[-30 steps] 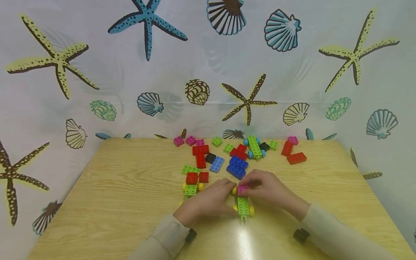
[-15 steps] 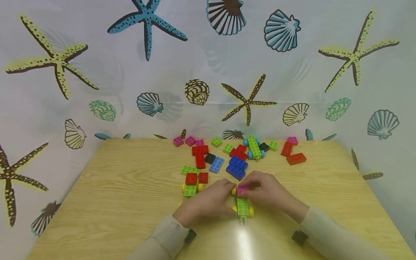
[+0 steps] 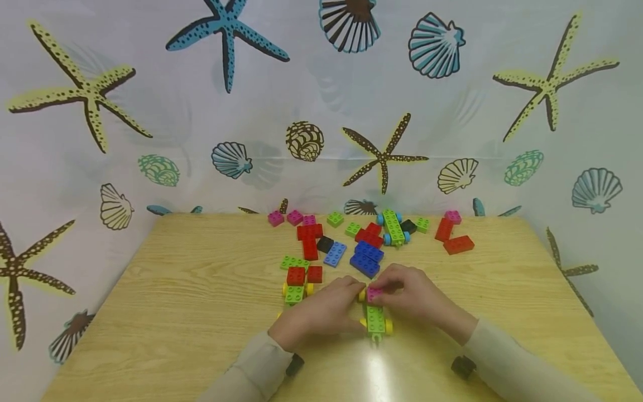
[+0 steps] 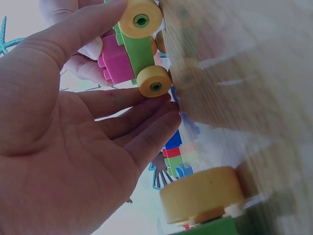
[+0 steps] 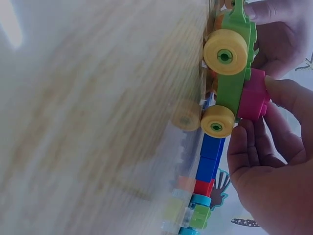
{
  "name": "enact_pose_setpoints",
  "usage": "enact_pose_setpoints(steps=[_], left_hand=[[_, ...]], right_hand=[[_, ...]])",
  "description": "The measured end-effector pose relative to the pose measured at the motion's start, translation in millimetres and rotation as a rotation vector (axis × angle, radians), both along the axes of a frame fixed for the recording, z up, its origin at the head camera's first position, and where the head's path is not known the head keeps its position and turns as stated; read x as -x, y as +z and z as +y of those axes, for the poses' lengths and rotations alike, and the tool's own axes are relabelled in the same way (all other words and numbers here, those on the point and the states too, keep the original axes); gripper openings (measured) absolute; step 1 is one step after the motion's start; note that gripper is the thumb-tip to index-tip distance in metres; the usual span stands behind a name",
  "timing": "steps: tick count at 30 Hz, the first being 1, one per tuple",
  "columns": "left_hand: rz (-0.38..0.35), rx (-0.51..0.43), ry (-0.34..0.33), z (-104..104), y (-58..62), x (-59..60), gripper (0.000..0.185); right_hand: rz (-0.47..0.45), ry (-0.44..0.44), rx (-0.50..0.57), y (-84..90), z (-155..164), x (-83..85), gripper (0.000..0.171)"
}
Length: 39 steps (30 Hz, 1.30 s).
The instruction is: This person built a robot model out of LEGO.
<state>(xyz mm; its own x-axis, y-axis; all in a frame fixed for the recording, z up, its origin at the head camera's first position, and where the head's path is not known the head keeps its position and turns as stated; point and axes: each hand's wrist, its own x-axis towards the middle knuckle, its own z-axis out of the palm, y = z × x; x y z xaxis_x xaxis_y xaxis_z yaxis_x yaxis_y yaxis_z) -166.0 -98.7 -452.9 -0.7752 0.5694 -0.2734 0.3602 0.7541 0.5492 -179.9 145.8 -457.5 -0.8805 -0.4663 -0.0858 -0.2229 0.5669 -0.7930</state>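
A light-green toy car base with yellow wheels stands on the table in front of me. A pink brick sits on the studs at its far end. My right hand pinches this brick between thumb and fingers from the right. From the left, my left hand steadies the car base, its thumb at the near yellow wheel and its fingers against the far yellow wheel. Beside my left wrist is a second green car base carrying a red brick, partly hidden by the hand.
Behind the hands lie blue bricks, red bricks, a light-blue plate and a green car base with blue wheels. More red bricks lie at the right. A shell-patterned cloth hangs behind the wooden table.
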Motion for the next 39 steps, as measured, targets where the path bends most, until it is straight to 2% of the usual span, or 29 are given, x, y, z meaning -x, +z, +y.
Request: enact_pose_setpoints(steps=[13,23,29,39], left_hand=[[-0.017,-0.008,0.019,-0.7,2.6,0.6,0.088],[-0.011,-0.006,0.010,0.0,4.2,-0.2,0.089],[-0.014,-0.011,0.010,-0.1,5.5,-0.6,0.090],[-0.033,-0.014,0.012,0.2,2.1,-1.0,0.090]], right_hand=[[0.005,0.019,-0.010,0.2,-1.4,5.2,0.015],[-0.016,-0.006,-0.027,3.3,-1.2,4.8,0.014],[-0.035,-0.024,-0.069,5.9,-0.6,7.8,0.016],[-0.045,0.009,-0.038,6.4,5.9,10.6,0.023]])
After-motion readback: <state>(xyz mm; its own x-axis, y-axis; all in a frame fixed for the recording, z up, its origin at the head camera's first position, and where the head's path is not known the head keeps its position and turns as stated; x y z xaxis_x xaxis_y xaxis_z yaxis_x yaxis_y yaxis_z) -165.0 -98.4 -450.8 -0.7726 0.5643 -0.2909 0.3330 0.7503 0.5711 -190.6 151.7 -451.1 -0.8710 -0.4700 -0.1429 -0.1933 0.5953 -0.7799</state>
